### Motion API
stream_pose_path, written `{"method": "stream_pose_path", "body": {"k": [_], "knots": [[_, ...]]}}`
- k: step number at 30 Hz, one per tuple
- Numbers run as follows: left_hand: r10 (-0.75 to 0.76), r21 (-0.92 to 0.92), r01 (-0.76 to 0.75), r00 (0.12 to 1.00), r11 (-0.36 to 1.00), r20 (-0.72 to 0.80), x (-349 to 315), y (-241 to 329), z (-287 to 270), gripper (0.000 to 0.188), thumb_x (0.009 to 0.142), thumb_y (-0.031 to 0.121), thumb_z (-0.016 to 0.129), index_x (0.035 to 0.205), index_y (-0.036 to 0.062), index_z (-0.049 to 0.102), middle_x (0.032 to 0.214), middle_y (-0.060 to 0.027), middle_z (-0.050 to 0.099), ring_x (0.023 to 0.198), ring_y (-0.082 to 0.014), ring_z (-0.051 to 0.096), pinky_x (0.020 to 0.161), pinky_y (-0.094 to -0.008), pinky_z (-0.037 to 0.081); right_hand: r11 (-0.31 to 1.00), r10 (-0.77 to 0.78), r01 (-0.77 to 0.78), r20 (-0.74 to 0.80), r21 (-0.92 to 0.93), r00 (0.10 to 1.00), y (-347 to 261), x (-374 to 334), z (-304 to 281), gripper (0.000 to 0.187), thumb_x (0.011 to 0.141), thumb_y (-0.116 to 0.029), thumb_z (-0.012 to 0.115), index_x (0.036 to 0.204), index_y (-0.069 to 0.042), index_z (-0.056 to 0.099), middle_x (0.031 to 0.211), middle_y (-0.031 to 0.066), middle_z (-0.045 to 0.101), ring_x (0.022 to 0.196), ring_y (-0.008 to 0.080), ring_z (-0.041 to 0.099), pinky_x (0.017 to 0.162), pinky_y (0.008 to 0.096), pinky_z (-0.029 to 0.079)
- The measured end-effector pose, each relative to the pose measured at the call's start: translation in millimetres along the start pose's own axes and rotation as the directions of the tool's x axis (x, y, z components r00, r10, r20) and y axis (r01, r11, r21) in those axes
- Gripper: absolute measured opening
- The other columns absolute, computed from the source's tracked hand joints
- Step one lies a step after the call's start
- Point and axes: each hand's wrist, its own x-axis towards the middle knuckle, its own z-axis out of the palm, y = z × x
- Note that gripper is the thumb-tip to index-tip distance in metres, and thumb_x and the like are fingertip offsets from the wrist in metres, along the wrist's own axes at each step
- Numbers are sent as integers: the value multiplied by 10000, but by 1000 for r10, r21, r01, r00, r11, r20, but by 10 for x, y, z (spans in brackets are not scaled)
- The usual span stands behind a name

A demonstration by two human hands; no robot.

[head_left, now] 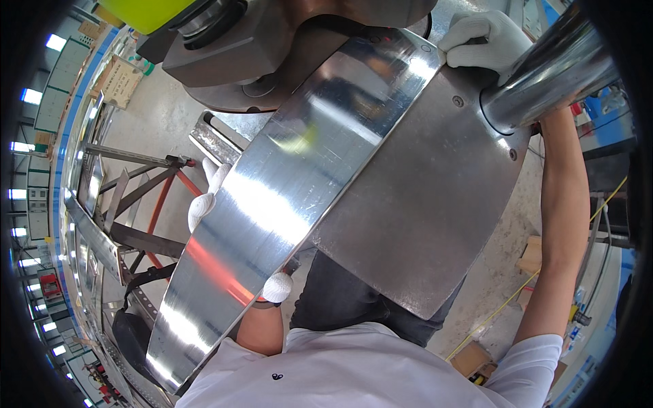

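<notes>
A long, shiny, curved metal sheet (pixel 272 183) slants from the lower left up to the far middle, its far end beside a heavy grey machine head (pixel 224 64). My left hand (pixel 202 207), in a white knit glove, reaches beneath the sheet. Its fingers curl round the far-left edge, while another gloved part shows at the near edge; the palm is hidden underneath. At the sheet's far right corner, my gloved right hand (pixel 486 44) has bent fingers closed at the edge. A flat dark-grey metal plate (pixel 415 197) lies alongside and below the sheet.
A thick polished steel column (pixel 554 75) rises from the plate, close by my right forearm. On the left stands a metal frame (pixel 146 197) with orange legs, and a black strap (pixel 146 275) near the sheet. Cardboard boxes (pixel 469 360) sit on the floor at right.
</notes>
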Motion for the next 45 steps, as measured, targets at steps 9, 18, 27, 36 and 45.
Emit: {"method": "stream_pose_path", "body": {"k": [9,18,27,36,45], "knots": [[18,-98,-14,999,995,42,-13,-96,7,1342,681,780,948,1669,123,320,1698,-324,351,1589,-486,374,1290,-637,388,997,75,-75,15,1,997,-65,-82,-62,118,905,-69,847,1003,-3,861,928,77,787,855,159,726,820,304,569],[52,138,-70,991,988,127,-7,2,-181,1388,692,979,764,1727,211,247,1781,-356,208,1644,-534,276,1275,-709,392,996,-31,28,42,84,999,50,248,147,120,907,-72,842,1006,-6,860,904,72,763,827,162,711,782,323,555],[43,154,-63,991,986,128,-20,33,-205,1373,694,987,752,1744,260,249,1793,-324,211,1650,-528,266,1290,-706,373,994,-45,42,20,103,999,99,296,229,116,907,-63,841,1010,-12,862,913,72,776,848,158,728,798,311,565],[59,33,-67,977,997,207,61,20,-91,1127,882,823,735,1745,271,266,1808,-285,235,1654,-497,290,1303,-674,372,998,34,-34,9,54,999,16,51,52,90,915,-71,848,988,-19,862,916,63,780,849,151,726,818,307,570],[40,-109,-32,997,994,72,35,33,-12,1262,706,672,964,1677,152,348,1718,-281,361,1604,-472,368,1299,-636,382,996,56,-59,42,61,998,-7,105,51,89,932,-78,831,992,-20,863,909,56,760,846,149,709,804,316,551]]}}
